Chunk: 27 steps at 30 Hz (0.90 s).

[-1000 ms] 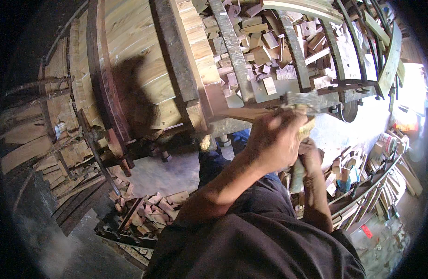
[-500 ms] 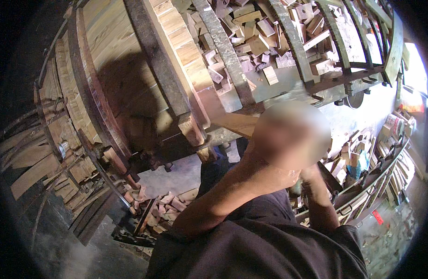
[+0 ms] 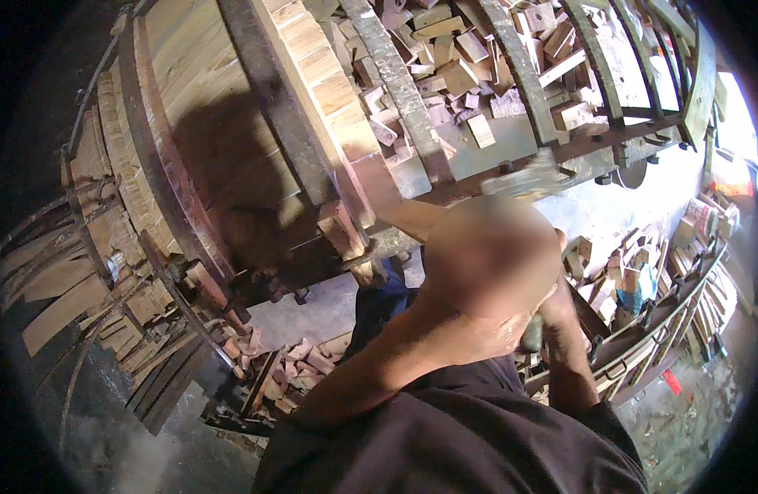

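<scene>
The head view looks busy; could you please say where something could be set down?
Bare: pale floor between the metal frame and the lower-left offcuts; bright floor between that frame and the scrap wood at right; dark floor left of the lower-left offcuts. Crowded: the upper offcuts, and between frame and left hand, where a wooden piece shows.

Woodworking shop, barred boards point(image 3: 194, 53), offcuts point(image 3: 459, 80) (heaped)

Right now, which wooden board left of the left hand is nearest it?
The light-brown strip, reaching the blur over the left hand; the other boards lie farther left.
</scene>
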Available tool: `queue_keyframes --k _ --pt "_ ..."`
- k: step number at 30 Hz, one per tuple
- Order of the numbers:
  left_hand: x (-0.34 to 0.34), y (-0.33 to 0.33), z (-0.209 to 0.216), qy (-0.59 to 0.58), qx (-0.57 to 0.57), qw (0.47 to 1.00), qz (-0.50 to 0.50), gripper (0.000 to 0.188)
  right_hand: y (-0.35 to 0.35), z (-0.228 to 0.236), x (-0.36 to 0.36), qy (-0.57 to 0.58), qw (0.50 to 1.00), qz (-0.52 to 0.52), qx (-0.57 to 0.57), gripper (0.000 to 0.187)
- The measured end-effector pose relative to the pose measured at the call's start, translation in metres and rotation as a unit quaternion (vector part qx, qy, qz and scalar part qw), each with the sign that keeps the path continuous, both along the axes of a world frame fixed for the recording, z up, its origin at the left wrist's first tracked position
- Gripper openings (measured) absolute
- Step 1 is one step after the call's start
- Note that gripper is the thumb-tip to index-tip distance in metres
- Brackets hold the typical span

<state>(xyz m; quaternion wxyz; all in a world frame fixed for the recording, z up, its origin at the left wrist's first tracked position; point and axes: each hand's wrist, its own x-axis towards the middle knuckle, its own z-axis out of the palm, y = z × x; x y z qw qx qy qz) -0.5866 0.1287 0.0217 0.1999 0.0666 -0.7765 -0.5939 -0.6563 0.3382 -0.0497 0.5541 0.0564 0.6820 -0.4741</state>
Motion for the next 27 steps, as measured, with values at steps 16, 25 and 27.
queue_keyframes --k 16,25,27 --pt "0.102 -0.083 0.004 0.021 0.134 0.987 0.087 0.092 -0.019 0.005 -0.008 0.03 0.994 -0.101 0.016 0.022" --pt "0.082 -0.025 0.02 0.051 0.14 0.984 0.097 0.084 -0.054 -0.012 0.054 -0.111 0.992 0.048 0.02 0.04" --pt "0.082 -0.021 0.022 0.05 0.153 0.983 0.091 0.079 -0.048 -0.019 0.054 -0.041 0.998 0.05 -0.012 0.034"
